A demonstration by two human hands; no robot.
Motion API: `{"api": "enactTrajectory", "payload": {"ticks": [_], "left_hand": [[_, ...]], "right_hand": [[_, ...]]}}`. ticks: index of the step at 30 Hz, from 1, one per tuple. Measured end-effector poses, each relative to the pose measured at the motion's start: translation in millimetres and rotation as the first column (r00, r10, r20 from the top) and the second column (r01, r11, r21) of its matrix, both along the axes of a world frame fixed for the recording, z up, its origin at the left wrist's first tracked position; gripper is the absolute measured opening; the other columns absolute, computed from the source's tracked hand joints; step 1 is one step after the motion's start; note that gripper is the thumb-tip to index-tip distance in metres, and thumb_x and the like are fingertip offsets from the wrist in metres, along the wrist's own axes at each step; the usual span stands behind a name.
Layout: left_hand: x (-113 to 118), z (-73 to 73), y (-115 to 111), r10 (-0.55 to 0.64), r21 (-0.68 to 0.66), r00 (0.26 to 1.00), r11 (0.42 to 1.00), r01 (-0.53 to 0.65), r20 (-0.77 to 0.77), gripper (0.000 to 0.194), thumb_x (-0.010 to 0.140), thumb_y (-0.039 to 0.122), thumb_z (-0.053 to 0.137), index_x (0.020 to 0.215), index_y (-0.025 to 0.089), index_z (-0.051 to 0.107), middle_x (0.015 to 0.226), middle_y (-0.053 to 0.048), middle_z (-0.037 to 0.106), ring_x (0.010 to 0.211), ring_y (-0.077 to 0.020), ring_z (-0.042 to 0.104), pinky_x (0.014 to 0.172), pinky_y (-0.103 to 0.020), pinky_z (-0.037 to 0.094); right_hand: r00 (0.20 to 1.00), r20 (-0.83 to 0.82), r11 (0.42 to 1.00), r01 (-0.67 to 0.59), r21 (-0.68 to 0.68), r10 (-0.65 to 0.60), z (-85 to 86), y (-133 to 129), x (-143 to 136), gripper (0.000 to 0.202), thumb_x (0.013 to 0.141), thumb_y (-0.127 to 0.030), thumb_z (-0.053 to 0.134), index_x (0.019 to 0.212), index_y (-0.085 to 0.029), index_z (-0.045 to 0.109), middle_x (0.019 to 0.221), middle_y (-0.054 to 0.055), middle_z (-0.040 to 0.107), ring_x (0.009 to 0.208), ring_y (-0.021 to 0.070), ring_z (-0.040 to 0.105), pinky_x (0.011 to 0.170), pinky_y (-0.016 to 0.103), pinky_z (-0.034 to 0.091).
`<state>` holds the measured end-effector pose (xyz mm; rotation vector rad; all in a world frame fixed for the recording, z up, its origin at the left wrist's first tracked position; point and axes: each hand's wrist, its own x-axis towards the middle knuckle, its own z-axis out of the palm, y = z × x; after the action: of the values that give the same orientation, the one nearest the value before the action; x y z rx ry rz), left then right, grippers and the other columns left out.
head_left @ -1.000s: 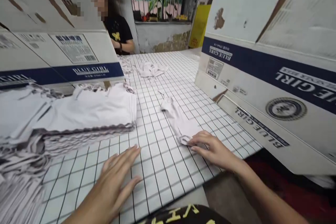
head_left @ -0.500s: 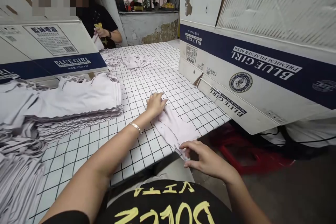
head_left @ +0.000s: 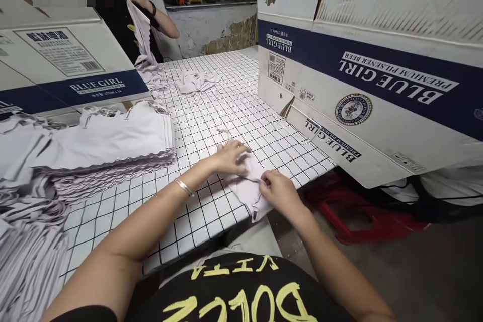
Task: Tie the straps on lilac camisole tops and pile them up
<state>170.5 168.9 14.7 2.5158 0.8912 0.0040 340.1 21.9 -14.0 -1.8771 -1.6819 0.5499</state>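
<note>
A thin, pale pinkish-white garment (head_left: pixel 252 165) with a strap at its far end lies partly folded at the near edge of the table. My left hand (head_left: pixel 231 157) rests over its far left part, the fingers curved and apart, the thumb touching the cloth. At the right side of the garment, my right hand (head_left: pixel 279 190) pinches its edge between thumb and fingers. A lower corner of the cloth hangs at the table's edge.
On the left lie a thick stack of similar garments (head_left: pixel 113 133) and more folded ones. Beer cartons (head_left: pixel 109 78) stand left and a large carton (head_left: pixel 324 85) right. Across the gridded table (head_left: pixel 204 121), a co-worker (head_left: pixel 121 35) lifts cloth beside a loose pile (head_left: pixel 196 82). A red stool (head_left: pixel 350 221) stands below.
My right hand has moved up and left and closed on the garment's edge, folding the cloth over. My left hand has shifted slightly down and right. The co-worker has raised a piece of cloth.
</note>
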Motion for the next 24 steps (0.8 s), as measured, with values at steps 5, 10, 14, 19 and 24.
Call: {"api": "enactTrajectory", "payload": {"ticks": [5,10,14,19,24], "left_hand": [[-5,-16.9,-5,0.139,0.021,0.989,0.990,-0.141,0.055,0.060,0.076,0.046,0.062,0.133,0.029,0.050,0.152,-0.012,0.028,0.136,-0.0380,0.023,0.104,-0.060,0.018],[6,-4.2,12,0.472,-0.484,0.824,0.826,-0.290,0.312,0.017,0.081,0.027,0.049,0.083,0.016,0.063,0.096,-0.011,0.066,0.098,-0.0263,0.058,0.087,-0.042,0.045],[-1,22.7,17,0.578,-0.875,0.760,0.483,-0.026,0.296,0.017,0.081,0.031,0.053,0.086,0.015,0.057,0.078,-0.007,0.063,0.072,-0.0188,0.061,0.069,-0.036,0.053],[-27,31.7,25,0.602,-0.911,0.756,0.411,-0.018,0.257,0.027,0.080,0.038,0.061,0.095,0.015,0.058,0.089,-0.009,0.065,0.083,-0.0210,0.061,0.077,-0.038,0.051],[-47,6.8,4,0.675,-0.313,0.630,0.737,-0.599,0.383,0.011,0.079,0.027,0.057,0.086,0.019,0.059,0.092,-0.006,0.065,0.086,-0.0191,0.059,0.079,-0.033,0.046]], "right_hand": [[0.625,-0.776,0.995,0.030,-0.093,-0.091,13.9,19,28,0.019,0.077,-0.038,0.061,0.079,-0.021,0.052,0.068,-0.003,0.053,0.059,0.0116,0.049,0.058,0.024,0.042],[0.225,-0.974,0.999,0.019,-0.036,-0.040,27.9,33,40,0.014,0.076,-0.031,0.061,0.080,-0.022,0.051,0.075,-0.002,0.057,0.070,0.0134,0.056,0.068,0.027,0.050],[0.202,-0.978,0.990,-0.113,-0.080,-0.056,30.8,52,48,0.021,0.076,-0.037,0.060,0.089,-0.022,0.054,0.085,0.001,0.063,0.068,0.0162,0.059,0.064,0.033,0.053],[0.747,-0.651,0.989,0.066,-0.132,-0.136,19.4,82,57,0.053,0.060,-0.026,0.074,0.107,-0.023,0.050,0.100,0.006,0.060,0.079,0.0200,0.060,0.068,0.036,0.053],[0.960,-0.234,0.964,0.195,0.180,-0.150,3.5,82,48,0.028,0.072,-0.030,0.063,0.097,-0.022,0.055,0.099,0.006,0.061,0.084,0.0195,0.056,0.078,0.036,0.048]]}}
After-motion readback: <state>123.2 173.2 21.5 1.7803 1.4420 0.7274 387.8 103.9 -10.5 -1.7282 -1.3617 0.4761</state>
